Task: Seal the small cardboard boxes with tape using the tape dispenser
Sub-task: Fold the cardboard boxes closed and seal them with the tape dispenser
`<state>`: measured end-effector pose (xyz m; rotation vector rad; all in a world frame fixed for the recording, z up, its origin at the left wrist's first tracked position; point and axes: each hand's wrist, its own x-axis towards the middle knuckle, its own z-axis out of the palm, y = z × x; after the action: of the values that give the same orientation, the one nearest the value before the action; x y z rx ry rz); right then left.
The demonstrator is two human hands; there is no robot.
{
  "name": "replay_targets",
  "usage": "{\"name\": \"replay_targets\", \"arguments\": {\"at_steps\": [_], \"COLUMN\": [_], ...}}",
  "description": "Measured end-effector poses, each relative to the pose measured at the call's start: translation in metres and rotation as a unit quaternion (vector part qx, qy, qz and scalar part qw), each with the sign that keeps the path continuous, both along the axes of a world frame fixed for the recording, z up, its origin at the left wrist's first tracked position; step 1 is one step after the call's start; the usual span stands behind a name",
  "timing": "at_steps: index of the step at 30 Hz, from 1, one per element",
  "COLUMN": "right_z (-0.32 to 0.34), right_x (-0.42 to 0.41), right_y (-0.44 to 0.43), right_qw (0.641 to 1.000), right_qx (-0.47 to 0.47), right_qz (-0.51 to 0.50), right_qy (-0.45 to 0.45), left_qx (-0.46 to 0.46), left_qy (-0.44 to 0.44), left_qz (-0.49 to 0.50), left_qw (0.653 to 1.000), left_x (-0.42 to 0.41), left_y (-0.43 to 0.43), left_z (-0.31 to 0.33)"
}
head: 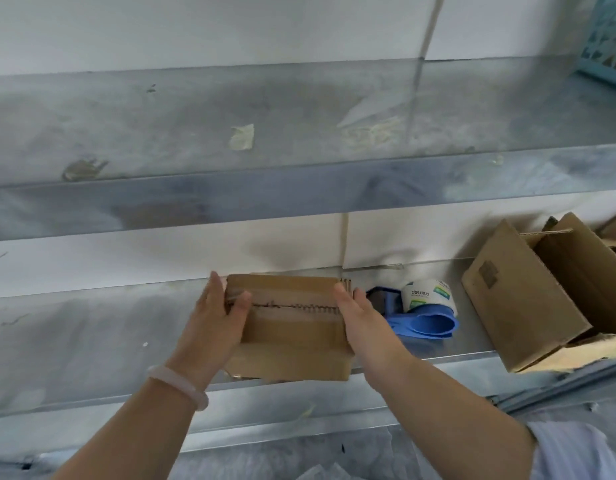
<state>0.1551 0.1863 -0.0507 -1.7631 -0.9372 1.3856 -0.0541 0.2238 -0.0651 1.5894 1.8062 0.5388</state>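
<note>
A small brown cardboard box [292, 327] sits on the lower metal shelf [92, 334], its two top flaps closed along a middle seam. My left hand [216, 317] grips the box's left side, thumb over the top near the seam. My right hand [360, 315] holds the right side with fingers along the edge and thumb on top. A blue tape dispenser [417, 313] with a white tape roll lies on the shelf just right of my right hand, untouched.
A larger open cardboard box [528, 299] lies tipped on the shelf at the right, with more cardboard behind it. An upper metal shelf [299, 133] juts out above, with a blue plastic basket [608, 39] at its far right. White wall panels stand behind.
</note>
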Motion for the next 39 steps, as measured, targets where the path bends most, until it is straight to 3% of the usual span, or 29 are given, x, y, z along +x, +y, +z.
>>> {"name": "replay_targets", "arguments": {"at_steps": [2, 5, 11, 13, 15, 17, 18, 20, 22, 24, 35, 37, 39], "right_z": [-0.009, -0.019, -0.016, -0.017, -0.020, -0.020, -0.018, -0.024, -0.033, -0.036, -0.032, -0.033, -0.035], "right_x": [-0.011, -0.013, -0.001, 0.000, -0.001, 0.000, -0.002, -0.003, -0.004, -0.003, -0.010, -0.009, -0.007], "right_y": [0.008, 0.012, 0.011, 0.011, 0.009, 0.002, -0.003, -0.008, -0.008, -0.004, -0.008, -0.008, -0.010], "right_qw": [1.000, 0.996, 0.998, 0.997, 0.989, 0.947, 0.907, 0.805, 0.719, 0.686, 0.719, 0.727, 0.762], "right_qx": [-0.006, 0.002, -0.028, -0.022, 0.024, 0.139, 0.210, 0.315, 0.325, 0.302, 0.230, 0.232, 0.236], "right_qz": [0.000, 0.024, 0.037, 0.042, 0.042, 0.060, 0.097, 0.209, 0.303, 0.333, 0.291, 0.288, 0.264], "right_qy": [-0.022, -0.084, -0.035, -0.057, -0.139, -0.281, -0.351, -0.457, -0.534, -0.572, -0.588, -0.579, -0.542], "left_qx": [-0.045, -0.044, -0.102, -0.107, -0.061, 0.081, 0.171, 0.289, 0.300, 0.289, 0.263, 0.253, 0.244], "left_qy": [-0.100, -0.163, -0.296, -0.307, -0.234, -0.082, -0.003, 0.136, 0.219, 0.251, 0.292, 0.259, 0.160], "left_qz": [0.024, 0.033, 0.079, 0.060, 0.017, -0.067, -0.127, -0.261, -0.342, -0.354, -0.298, -0.319, -0.346], "left_qw": [0.994, 0.985, 0.946, 0.944, 0.970, 0.991, 0.977, 0.911, 0.863, 0.853, 0.870, 0.876, 0.892], "left_x": [0.000, -0.003, -0.022, -0.022, -0.020, -0.018, -0.020, -0.025, -0.028, -0.027, -0.022, -0.026, -0.039], "left_y": [0.000, 0.002, 0.008, 0.008, 0.004, -0.003, -0.005, -0.003, 0.000, 0.001, -0.004, -0.001, 0.004], "left_z": [-0.004, -0.008, -0.026, -0.027, -0.026, -0.022, -0.020, -0.024, -0.029, -0.030, -0.026, -0.027, -0.029]}}
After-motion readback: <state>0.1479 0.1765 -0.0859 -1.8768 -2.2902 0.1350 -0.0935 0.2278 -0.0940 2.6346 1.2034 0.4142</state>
